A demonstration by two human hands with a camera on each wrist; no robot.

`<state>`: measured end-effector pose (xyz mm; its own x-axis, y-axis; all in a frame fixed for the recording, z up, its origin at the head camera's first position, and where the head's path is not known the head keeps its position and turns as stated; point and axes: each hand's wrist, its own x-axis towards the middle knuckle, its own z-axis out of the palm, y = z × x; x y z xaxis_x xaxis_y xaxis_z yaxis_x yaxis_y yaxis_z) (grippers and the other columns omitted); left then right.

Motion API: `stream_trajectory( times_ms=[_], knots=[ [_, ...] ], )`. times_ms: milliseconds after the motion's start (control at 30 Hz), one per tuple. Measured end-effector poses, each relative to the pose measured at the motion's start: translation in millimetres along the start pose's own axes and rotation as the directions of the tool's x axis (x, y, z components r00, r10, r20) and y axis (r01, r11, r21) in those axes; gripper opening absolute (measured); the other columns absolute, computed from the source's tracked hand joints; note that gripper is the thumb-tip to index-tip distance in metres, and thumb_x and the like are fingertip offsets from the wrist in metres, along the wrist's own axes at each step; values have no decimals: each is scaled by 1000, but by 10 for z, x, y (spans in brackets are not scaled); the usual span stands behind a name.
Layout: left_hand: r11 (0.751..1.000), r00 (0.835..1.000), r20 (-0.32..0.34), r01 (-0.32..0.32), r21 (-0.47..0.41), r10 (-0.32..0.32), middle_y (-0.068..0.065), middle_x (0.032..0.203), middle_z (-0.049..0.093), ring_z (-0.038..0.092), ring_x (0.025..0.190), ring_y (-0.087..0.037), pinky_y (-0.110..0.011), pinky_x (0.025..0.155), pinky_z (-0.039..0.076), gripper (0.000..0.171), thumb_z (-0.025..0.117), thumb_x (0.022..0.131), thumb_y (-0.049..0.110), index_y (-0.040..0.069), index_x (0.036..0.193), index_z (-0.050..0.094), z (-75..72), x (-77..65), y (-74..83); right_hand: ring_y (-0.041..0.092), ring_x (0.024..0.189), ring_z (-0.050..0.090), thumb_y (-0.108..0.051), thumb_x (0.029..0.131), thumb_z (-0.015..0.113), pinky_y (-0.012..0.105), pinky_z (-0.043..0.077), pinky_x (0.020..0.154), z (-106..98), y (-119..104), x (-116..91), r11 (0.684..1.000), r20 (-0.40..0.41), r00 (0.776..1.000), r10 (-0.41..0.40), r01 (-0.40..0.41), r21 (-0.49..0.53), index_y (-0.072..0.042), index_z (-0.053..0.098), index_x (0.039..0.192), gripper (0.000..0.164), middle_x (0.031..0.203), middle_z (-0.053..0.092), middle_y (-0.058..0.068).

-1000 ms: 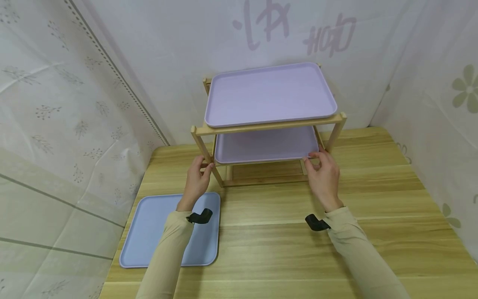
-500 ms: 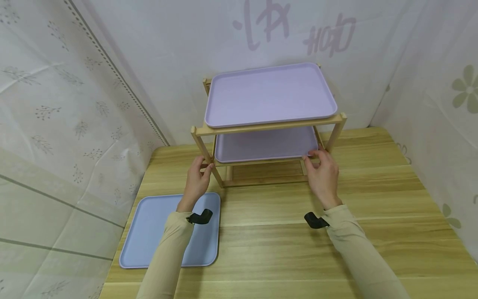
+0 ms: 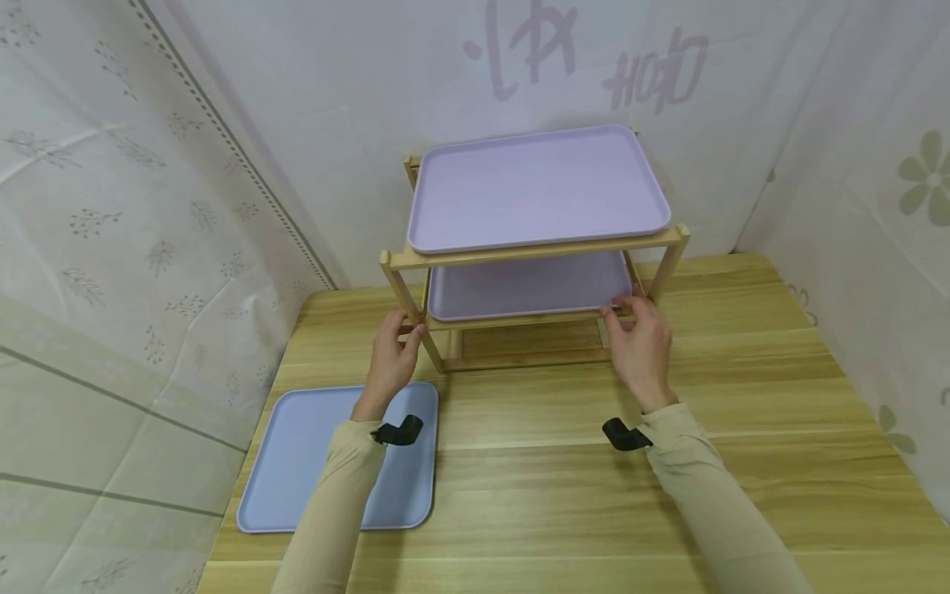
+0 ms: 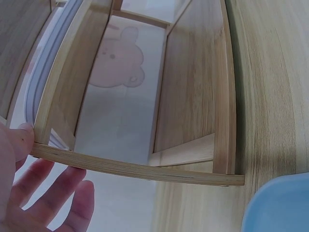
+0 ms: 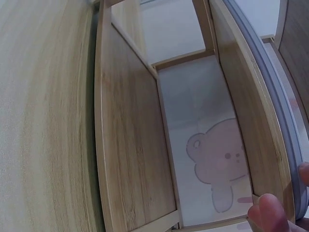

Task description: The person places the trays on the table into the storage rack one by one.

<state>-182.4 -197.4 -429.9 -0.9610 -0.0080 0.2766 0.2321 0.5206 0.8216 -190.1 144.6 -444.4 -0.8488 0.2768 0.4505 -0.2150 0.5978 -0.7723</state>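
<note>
Rack (image 3: pixel 536 251), pinched at near left post (image 3: pixel 402 289) by left hand (image 3: pixel 393 355); lower lilac tray (image 3: pixel 530 287), touched at near right corner by bent-fingered right hand (image 3: pixel 641 355), grip uncertain.

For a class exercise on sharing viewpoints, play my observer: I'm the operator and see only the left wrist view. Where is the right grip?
Observer: The right grip is at the front right corner of the lower lilac tray, fingertips at its rim.
Operator: A blue tray is cut off at my lower right. What passes over it?
Observer: The left forearm, in a beige sleeve, crosses above it in the head view.
Operator: Is anything on top of the rack?
Observer: Yes, a second lilac tray lies there.
</note>
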Motion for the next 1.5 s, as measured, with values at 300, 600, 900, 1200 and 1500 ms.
stream_trajectory(
  times_ms=[300, 600, 900, 1200, 1500],
  knots=[
    [1000, 1000, 2, 1, -11, -1, -20, 120, 56, 63, 107, -39, -51, 81, 56, 24, 56, 97, 7, 0, 120, 58, 19, 34, -206, 37, 77, 71, -12, 90, 65, 48, 57, 68, -28, -5, 0, 1000, 34, 999, 9, -9, -3, 3, 66, 107, 22, 133, 56, 24],
    [1000, 1000, 16, 16, 11, -16, -18, 120, 56, 63, 109, -37, -48, 82, 57, 22, 55, 97, 7, 1, 119, 57, 16, 22, -210, 31, 71, 68, -9, 88, 62, 39, 49, 62, -191, -92, -5, 996, -59, 994, -88, 87, -22, 2, 68, 98, 16, 109, 67, 19],
    [1000, 1000, 7, 6, 11, -6, -19, 119, 56, 62, 109, -38, -49, 81, 57, 24, 55, 97, 6, 0, 120, 56, 15, 24, -204, -9, 66, 46, -2, 85, 63, 16, 39, 62, -318, 5, 94, 991, -257, 966, -2, 37, 129, 9, 61, 97, 16, 88, 59, 18],
    [1000, 1000, 5, 4, 17, -4, -18, 119, 56, 63, 109, -37, -48, 81, 57, 23, 55, 97, 7, 1, 119, 57, 15, 28, -210, 4, 74, 49, -11, 90, 62, 18, 40, 67, -327, 209, 111, 992, -88, 992, 91, -82, 96, 6, 59, 112, 28, 109, 57, 21],
    [1000, 1000, 7, 9, 24, -9, -17, 119, 56, 62, 109, -36, -48, 82, 56, 22, 54, 98, 8, 2, 119, 57, 15, 32, -205, 39, 79, 61, -10, 93, 60, 36, 42, 72, -302, 330, 129, 1000, 2, 1000, 22, -22, 8, 7, 63, 97, 18, 100, 60, 25]
  ],
)
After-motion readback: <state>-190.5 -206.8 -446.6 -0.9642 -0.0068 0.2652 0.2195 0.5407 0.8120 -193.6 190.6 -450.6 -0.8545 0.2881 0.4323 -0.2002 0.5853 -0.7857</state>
